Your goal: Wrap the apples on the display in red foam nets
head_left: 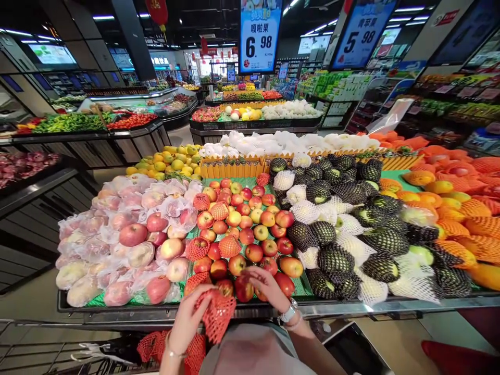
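Observation:
My left hand (189, 313) is closed on a red foam net sleeve (219, 314), which hangs from the fingers over the front edge of the display. Just to the right, my right hand (266, 285) curls its fingers over a dark red apple (244, 289) in the front row; the fingertips are partly blurred. Around both hands lie loose red and yellow apples (246, 237) on a green mat, some in red nets. More red foam net sleeves (153, 346) are below my left forearm.
Bagged apples (117, 250) lie on the left, netted dark green fruit (338, 258) on the right, netted orange fruit (474, 226) farther right. A metal rail (351, 308) edges the display. A wire cart (35, 349) stands at lower left. Price signs (259, 39) hang above.

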`<state>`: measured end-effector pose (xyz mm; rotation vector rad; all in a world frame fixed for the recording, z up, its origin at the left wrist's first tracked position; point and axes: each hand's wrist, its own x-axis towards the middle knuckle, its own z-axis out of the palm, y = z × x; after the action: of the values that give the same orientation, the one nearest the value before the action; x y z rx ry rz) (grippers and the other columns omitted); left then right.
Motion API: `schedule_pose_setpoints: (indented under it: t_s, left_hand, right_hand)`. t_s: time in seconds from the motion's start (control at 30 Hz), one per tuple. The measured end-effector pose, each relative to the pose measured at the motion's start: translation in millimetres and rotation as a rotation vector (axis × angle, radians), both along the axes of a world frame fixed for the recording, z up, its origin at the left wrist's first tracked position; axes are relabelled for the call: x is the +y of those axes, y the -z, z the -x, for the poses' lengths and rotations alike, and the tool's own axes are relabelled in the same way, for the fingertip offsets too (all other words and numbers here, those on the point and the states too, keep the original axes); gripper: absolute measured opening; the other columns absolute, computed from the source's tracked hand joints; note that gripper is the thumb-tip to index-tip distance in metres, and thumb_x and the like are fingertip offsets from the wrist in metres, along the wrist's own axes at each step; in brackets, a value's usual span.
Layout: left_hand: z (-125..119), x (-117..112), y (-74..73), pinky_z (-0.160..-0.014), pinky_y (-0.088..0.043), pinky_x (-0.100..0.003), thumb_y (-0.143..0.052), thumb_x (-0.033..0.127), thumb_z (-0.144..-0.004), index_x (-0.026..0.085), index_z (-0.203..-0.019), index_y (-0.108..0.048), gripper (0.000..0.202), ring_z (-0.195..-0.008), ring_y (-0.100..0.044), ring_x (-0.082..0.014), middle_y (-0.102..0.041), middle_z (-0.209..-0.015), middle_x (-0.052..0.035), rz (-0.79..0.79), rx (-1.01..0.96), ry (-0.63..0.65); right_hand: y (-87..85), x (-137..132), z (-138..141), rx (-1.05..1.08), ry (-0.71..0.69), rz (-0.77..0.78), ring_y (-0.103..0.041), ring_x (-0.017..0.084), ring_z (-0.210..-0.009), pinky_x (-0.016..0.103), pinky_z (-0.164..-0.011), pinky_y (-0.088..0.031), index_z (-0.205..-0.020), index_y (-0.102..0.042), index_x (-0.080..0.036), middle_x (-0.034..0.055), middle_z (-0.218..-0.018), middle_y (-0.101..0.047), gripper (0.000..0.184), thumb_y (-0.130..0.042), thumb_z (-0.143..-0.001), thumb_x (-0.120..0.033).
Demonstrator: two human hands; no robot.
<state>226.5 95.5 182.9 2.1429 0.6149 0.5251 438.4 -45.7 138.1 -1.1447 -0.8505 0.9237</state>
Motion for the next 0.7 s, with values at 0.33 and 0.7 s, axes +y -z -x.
schedule_pose_setpoints:
  t_s: [0.33,0.7]
  left_hand:
    - [-61,-26,6.3,-0.065,-0.044,-0.021,-0.053,0.01,-0.085,0.026,-0.112,-0.07,0.036,-0.071,-0.047,-0.012,-0.043,-0.077,-0.002,-0.398,-0.337,-0.178]
    - [-62,-39,32.5,-0.075,-0.05,-0.026,-0.057,0.018,-0.089,0.018,-0.113,-0.06,0.024,-0.078,-0.056,-0.0127,-0.055,-0.087,-0.0036,-0.286,-0.392,-0.275]
  right_hand:
    - [11.9,10,22,0.189,0.207,-0.106,-0.06,0.012,-0.084,0.023,-0.08,-0.047,-0.105,-0.059,-0.02,0.0035,-0.089,-0.063,0.028,-0.068,-0.079,-0.027]
    - [7.3,7,34,-0.004,0.118,0.023,-0.027,0.008,-0.052,0.022,-0.047,-0.029,-0.061,-0.034,-0.018,-0.0008,-0.057,-0.033,0.045,-0.052,-0.086,-0.052]
